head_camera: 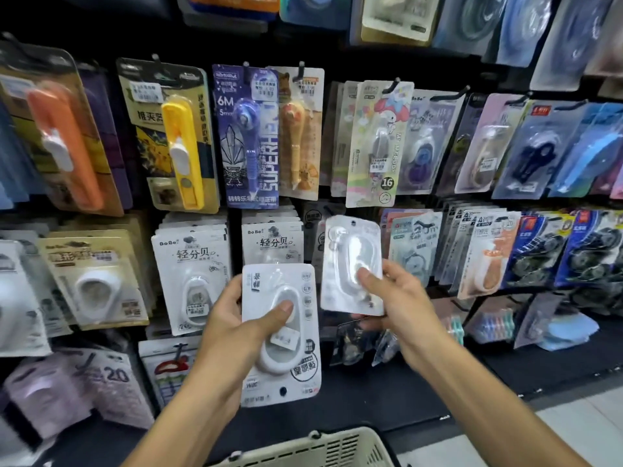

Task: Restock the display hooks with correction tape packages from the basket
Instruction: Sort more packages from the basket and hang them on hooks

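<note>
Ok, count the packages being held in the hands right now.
2. One package is in the left hand, upside down, its hang hole at the bottom. The other package is in the right hand, hang hole up. Any stacked behind them would be hidden.

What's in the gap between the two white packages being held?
Nothing held: in the head view, between the left package and right package only hanging shelf packages and dark backing show.
</note>
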A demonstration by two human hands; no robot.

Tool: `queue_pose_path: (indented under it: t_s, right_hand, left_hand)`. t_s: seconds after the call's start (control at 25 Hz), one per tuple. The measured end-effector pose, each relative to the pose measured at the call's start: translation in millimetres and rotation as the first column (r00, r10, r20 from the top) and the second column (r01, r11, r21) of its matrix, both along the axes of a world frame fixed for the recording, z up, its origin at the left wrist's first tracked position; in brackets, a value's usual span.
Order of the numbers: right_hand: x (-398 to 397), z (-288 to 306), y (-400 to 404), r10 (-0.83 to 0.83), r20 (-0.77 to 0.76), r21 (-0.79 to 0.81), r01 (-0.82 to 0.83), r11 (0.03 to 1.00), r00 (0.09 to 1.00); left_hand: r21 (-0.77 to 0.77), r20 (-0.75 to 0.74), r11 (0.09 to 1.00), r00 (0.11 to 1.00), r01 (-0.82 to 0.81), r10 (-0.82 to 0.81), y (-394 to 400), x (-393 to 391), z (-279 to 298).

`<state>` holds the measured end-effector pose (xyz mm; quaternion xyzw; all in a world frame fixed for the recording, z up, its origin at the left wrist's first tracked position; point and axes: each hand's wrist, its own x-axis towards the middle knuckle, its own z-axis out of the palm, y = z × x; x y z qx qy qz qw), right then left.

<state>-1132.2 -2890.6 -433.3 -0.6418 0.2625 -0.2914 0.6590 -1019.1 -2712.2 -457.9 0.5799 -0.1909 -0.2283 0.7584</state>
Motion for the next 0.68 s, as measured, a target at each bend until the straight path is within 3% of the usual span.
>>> queue_pose_path:
  t_s: [0.12, 0.28, 0.4, 0.48, 0.56, 0.6, 0.68]
  right_hand:
    - [-1, 1, -8, -0.047, -0.072, -0.09, 0.041, 0.995, 0.996]
    - [3, -2, -2, -0.157, -0.003, -0.064, 0.156, 0.986, 0.988]
    - [2, -9, -1, -0.147, 0.023, -0.056, 0.148, 0.987, 0.989]
    - [4, -13, -2, -0.175, -0.06, -0.064, 0.171, 0.983, 0.983]
    - [4, -17, 0, -0.25, -0.243, -0.201, 0.204, 0.958, 0.937]
    - [5, -19, 6, -0.251, -0.255, -0.325, 0.161, 0.932, 0.934]
    - [6, -16, 21, -0.019, -0.111, -0.413, -0.029, 0.91, 0.994]
  left_hand:
    - [0.003, 0.084, 0.999, 0.996, -0.043, 0.042, 9, 5, 5]
    - [0.008, 0.146, 0.997, 0.986, -0.08, 0.078, 10, 6, 6]
    - [-0.043, 0.123, 0.993, 0.986, -0.106, 0.11, 8, 9, 8]
    - [-0.093, 0.056, 0.99, 0.992, -0.105, 0.111, 7, 8, 10]
    - [-0.129, -0.034, 0.987, 0.995, -0.1, 0.096, 7, 8, 11]
    - [-0.116, -0.036, 0.99, 0.996, -0.083, 0.079, 7, 7, 12]
    - [0.027, 0.141, 0.999, 0.99, 0.024, -0.027, 10, 7, 11]
